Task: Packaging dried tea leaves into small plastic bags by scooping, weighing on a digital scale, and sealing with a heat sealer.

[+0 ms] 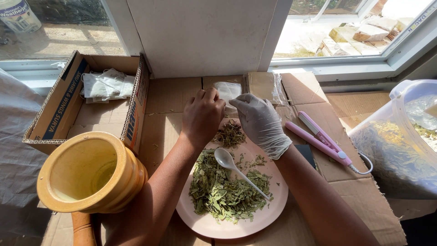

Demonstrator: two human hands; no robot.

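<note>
A: Left edge first, quick.

B: Yellow ceramic jar (88, 173) tipped toward me at lower left; behind it an open cardboard box (54, 109) with white sachets (104, 85) piled at its far end.

A: Your hands?

B: My bare left hand (202, 116) is above the far rim of the pink plate (273, 200), fingers curled and pinched shut on the small white tea bag (227, 91); my gloved right hand (259, 120) is just beside it, fingertips closed on the same bag from the other side; how tightly either one pinches, I can't tell.

A: Bag location?

B: Held up between both hands, over a small clump of dried leaves (230, 134) on the plate; the bigger heap (225, 189) lies nearer me, with the white plastic spoon (234, 168) resting on it.

A: Right side?

B: Pink mini heat sealer (318, 139) on the cardboard; clear plastic tub (400, 141) of dried leaves at the far right.
</note>
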